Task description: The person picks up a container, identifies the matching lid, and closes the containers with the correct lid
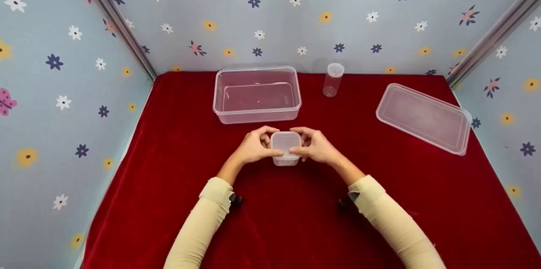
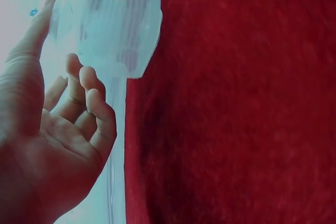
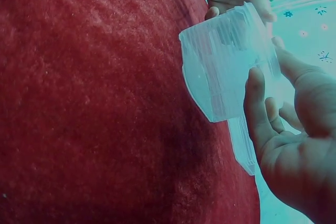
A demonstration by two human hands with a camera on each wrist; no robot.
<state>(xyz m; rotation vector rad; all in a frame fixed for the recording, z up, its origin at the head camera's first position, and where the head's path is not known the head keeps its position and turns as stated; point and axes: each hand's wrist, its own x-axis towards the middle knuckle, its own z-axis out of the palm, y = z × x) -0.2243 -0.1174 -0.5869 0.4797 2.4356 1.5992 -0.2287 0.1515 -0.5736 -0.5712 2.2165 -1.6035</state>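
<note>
A small square clear plastic box (image 1: pixel 286 147) with a lid on top sits between both hands at the middle of the red cloth (image 1: pixel 296 226). My left hand (image 1: pixel 263 144) pinches its left side, thumb near and fingers on the far edge. On the other side my right hand (image 1: pixel 305 144) grips it the same way. In the left wrist view the box (image 2: pixel 107 24) is above my curled fingers (image 2: pixel 94 108). The right wrist view shows the box (image 3: pixel 223 72) against my right fingers (image 3: pixel 258 108). Whether it touches the cloth I cannot tell.
A large clear rectangular tub (image 1: pixel 257 94) stands open just behind the hands. A small clear capped jar (image 1: pixel 333 79) stands to its right by the back wall. The tub's lid (image 1: pixel 424 117) lies flat at the right. Flowered walls close in three sides.
</note>
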